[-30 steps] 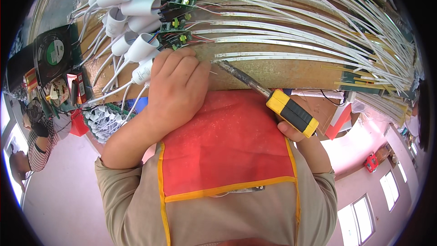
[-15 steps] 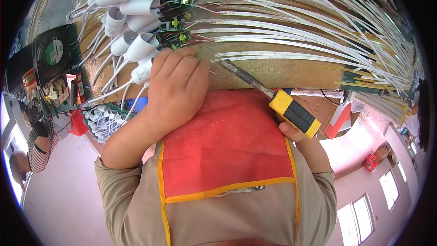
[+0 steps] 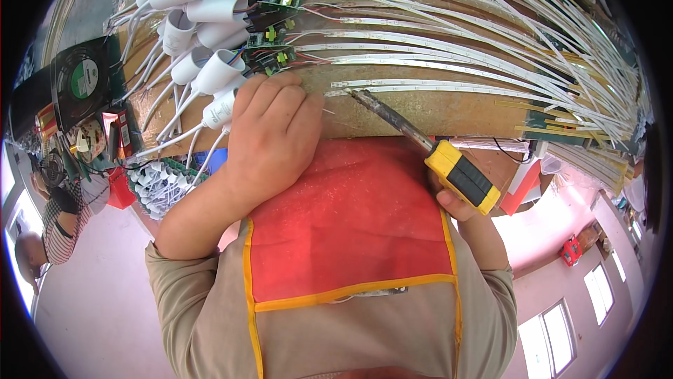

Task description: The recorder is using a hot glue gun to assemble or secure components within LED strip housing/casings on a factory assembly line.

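Note:
My left hand rests at the table's near edge with its fingers curled down; what they hold is hidden beneath them. A thin light wire pokes out beside its fingertips. Against the back of this hand lies a white tube-shaped plastic housing with a white lead. Partly hidden behind the tool, my right hand grips a soldering iron by its yellow and black handle. The iron's dark, crusted tip points up and left, close to the ends of two white LED strips; whether it touches them I cannot tell.
Several white housings with green circuit boards lie along the left of the brown tabletop. More LED strips fan out to the right. A black fan stands far left, and another person sits beyond it.
The soldering iron and my right hand have shifted slightly right, and the tip has moved right along the strip ends. My left hand has stayed nearly still.

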Demonstrator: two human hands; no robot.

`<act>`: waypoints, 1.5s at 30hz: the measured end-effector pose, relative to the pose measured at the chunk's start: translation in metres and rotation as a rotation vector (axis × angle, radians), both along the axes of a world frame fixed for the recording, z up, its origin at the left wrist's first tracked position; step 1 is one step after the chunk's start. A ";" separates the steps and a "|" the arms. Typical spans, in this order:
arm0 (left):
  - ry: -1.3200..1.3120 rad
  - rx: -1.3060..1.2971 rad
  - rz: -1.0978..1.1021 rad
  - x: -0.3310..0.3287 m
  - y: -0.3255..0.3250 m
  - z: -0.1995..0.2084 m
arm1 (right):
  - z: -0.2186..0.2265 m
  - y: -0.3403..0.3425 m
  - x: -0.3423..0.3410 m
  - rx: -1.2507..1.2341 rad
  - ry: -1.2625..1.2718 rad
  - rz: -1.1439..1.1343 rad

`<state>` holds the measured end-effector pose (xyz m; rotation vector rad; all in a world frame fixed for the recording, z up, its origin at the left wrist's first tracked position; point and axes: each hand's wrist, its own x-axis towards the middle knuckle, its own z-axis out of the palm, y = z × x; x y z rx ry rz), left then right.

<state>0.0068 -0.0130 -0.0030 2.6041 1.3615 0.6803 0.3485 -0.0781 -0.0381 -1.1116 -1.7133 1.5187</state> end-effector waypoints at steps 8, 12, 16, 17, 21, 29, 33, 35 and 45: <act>-0.014 -0.001 0.007 0.000 0.000 -0.001 | 0.003 -0.004 0.007 -0.110 -0.031 0.006; -0.009 -0.019 0.015 0.000 -0.001 -0.001 | 0.000 -0.012 0.008 -0.106 -0.056 -0.018; -0.007 -0.029 0.014 0.000 -0.001 0.001 | 0.001 -0.008 0.007 -0.052 -0.040 -0.005; -0.008 -0.027 0.013 0.000 -0.001 0.001 | 0.001 -0.007 0.007 -0.038 -0.039 -0.005; -0.004 -0.018 0.009 -0.001 0.000 0.001 | -0.002 -0.012 0.007 -0.010 -0.075 -0.029; 0.009 -0.058 0.019 0.000 0.002 0.008 | 0.005 -0.006 0.003 -0.028 -0.080 -0.044; -0.034 -0.105 0.022 -0.001 0.003 0.013 | 0.008 -0.001 -0.001 0.077 -0.122 -0.041; -0.040 -0.105 -0.008 -0.003 0.006 0.015 | 0.008 0.000 -0.001 0.093 -0.129 -0.029; 0.031 -0.080 0.024 0.001 0.006 0.012 | -0.001 -0.009 0.010 0.028 -0.118 -0.004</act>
